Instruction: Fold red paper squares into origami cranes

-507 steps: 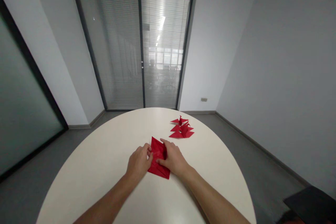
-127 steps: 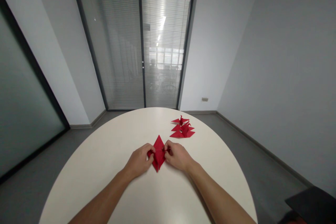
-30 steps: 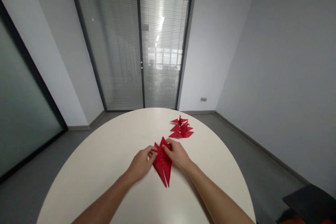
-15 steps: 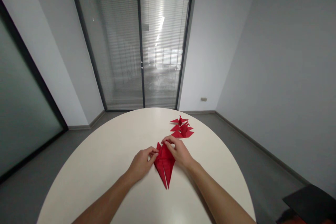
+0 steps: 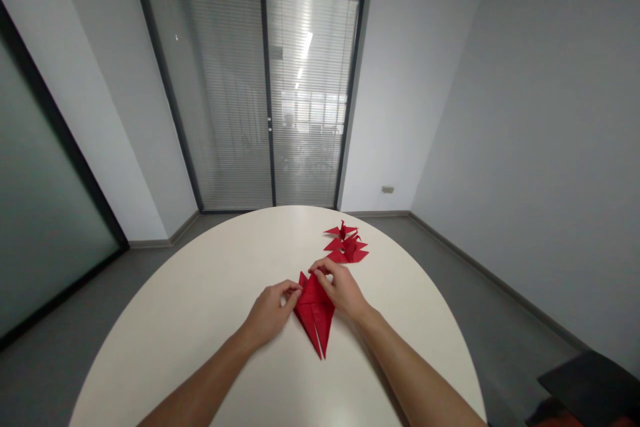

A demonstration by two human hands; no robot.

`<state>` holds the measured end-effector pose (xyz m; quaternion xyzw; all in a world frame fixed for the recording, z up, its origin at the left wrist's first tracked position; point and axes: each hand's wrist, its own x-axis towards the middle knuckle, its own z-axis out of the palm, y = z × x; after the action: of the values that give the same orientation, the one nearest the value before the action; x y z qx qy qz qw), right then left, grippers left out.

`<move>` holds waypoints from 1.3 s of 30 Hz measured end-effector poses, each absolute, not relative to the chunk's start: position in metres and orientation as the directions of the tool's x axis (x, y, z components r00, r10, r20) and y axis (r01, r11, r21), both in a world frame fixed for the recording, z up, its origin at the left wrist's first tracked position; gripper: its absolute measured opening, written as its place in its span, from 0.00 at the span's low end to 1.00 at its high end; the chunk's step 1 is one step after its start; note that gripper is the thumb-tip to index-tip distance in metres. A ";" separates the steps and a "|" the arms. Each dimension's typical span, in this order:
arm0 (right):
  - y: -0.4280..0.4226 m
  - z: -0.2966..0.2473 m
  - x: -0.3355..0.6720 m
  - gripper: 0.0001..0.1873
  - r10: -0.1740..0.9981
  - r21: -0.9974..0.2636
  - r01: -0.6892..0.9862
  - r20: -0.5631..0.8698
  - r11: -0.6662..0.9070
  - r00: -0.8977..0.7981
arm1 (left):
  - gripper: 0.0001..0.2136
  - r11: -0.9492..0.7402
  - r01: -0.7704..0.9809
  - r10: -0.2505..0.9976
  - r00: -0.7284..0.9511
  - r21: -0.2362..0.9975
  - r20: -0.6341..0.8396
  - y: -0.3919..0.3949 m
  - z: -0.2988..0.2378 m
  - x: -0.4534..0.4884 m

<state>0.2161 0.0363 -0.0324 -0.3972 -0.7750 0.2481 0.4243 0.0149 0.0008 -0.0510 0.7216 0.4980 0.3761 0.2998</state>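
On the left, the person's bare left hand [image 5: 273, 307] is almost closed, thumb and fingertips pinching the left edge of a kite-shaped red folded-paper piece [image 5: 316, 310]; it has barely moved in the last half second. The red folded-paper piece lies near the middle of the round cream-white table [image 5: 200, 327], its two slim points aimed toward the near side with a narrow slit between them. Those points have just swung slightly right. A small third point shows at the far left, by the fingertips.

To the right, the bare right hand [image 5: 345, 290] is curled, thumb and index finger nearly together at the far tip. A second ago its thumb lay across the paper's upper face; now more of that face is exposed. This suggests that the folding has passed to fine work at the far end, with the left hand steadying.

Farther right, the small red winged paper figures [image 5: 350, 254] sit unchanged, apart from both hands.
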 end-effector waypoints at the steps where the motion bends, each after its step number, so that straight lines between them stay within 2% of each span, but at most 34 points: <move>1: 0.036 -0.031 0.216 0.09 0.830 -0.722 0.411 0.457 0.557 -0.321 | 0.10 -0.333 0.502 0.941 0.229 0.798 0.249 0.000 -0.050 0.015; 19: 0.030 -0.023 0.211 0.10 0.826 -0.676 0.475 0.463 0.563 -0.320 | 0.10 -0.390 0.543 0.919 0.272 0.744 0.284 -0.005 -0.046 0.017; 30: 0.028 -0.019 0.219 0.10 0.807 -0.595 0.546 0.467 0.590 -0.363 | 0.11 -0.340 0.583 0.940 0.216 0.738 0.263 -0.003 -0.048 0.020; 34: 0.029 -0.021 0.219 0.09 0.829 -0.683 0.470 0.461 0.559 -0.316 | 0.11 -0.316 0.578 0.949 0.185 0.753 0.256 -0.003 -0.048 0.021; 39: 0.034 -0.029 0.217 0.16 0.895 -0.822 0.363 0.367 0.440 -0.253 | 0.11 -0.264 0.561 0.963 0.115 0.785 0.242 -0.003 -0.049 0.021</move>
<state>0.2170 0.0340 -0.0295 -0.4311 -0.7296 0.3071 0.4331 0.0206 -0.0029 -0.0486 0.6982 0.5458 0.3803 0.2647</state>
